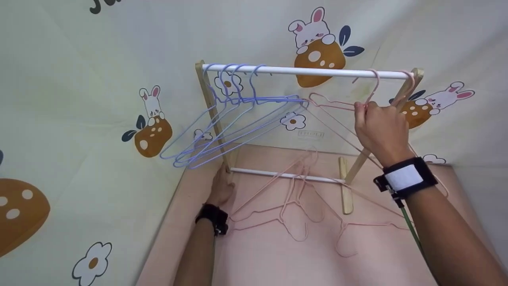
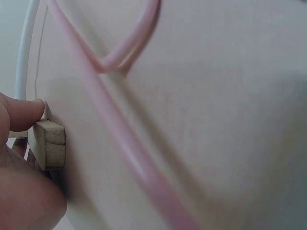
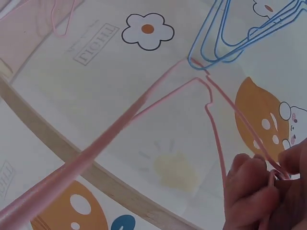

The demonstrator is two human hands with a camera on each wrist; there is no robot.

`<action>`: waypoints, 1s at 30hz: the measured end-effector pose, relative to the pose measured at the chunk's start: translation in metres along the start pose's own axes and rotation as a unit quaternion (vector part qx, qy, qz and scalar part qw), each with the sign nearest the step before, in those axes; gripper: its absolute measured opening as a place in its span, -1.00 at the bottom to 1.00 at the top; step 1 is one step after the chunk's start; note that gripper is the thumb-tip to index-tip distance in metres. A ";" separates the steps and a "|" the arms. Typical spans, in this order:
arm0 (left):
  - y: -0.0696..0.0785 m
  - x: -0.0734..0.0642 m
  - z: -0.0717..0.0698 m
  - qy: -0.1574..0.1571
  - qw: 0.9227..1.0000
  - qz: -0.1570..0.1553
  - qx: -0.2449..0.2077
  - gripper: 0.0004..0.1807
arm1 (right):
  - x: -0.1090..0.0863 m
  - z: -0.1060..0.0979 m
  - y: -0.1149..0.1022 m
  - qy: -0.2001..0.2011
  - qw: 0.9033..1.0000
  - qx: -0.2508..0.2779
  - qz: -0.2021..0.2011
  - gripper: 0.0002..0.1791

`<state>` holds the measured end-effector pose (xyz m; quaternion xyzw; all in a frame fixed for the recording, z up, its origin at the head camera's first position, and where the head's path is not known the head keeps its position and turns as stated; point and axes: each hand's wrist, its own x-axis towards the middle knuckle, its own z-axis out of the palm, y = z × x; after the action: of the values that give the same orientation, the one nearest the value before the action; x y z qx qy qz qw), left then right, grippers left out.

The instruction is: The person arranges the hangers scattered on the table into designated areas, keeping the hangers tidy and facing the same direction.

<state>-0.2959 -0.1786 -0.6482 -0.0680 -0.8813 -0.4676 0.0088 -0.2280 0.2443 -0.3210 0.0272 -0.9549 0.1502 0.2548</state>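
Note:
My right hand [image 1: 383, 131] grips a pink hanger [image 1: 376, 85] just under its hook, which loops over the white rail [image 1: 309, 71] of a small clothes rack. A second pink hanger's hook [image 1: 410, 79] hangs beside it, by the right wooden upright [image 1: 418, 75]. In the right wrist view, fingers and thumb close around the pink wire [image 3: 242, 110]. Low at the rack's left side, my left hand [image 1: 221, 188] holds the base. The left wrist view shows the thumb on top of a wooden foot [image 2: 53, 143], other fingers partly hidden below it.
Several blue-purple hangers [image 1: 254, 85] hang on the rail's left part. More pink hangers [image 1: 343, 226] lie on the pink surface [image 1: 278, 262] before the rack. A lower white bar [image 1: 258, 172] joins the uprights. Cloth printed with rabbits and flowers [image 1: 93, 263] surrounds the rack.

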 end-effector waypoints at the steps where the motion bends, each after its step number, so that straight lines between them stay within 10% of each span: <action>1: 0.000 0.001 0.000 0.001 1.000 0.004 0.002 0.00 | -0.001 -0.001 0.000 0.003 1.000 0.000 0.001 -0.30; 30: 0.005 -0.002 -0.001 -0.008 1.000 -0.012 0.010 0.01 | -0.027 0.022 0.018 0.114 0.991 0.063 -0.005 -0.47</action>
<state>-0.2935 -0.1770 -0.6434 -0.0607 -0.8865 -0.4586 -0.0031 -0.2175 0.2540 -0.3570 0.0308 -0.9081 0.2104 0.3608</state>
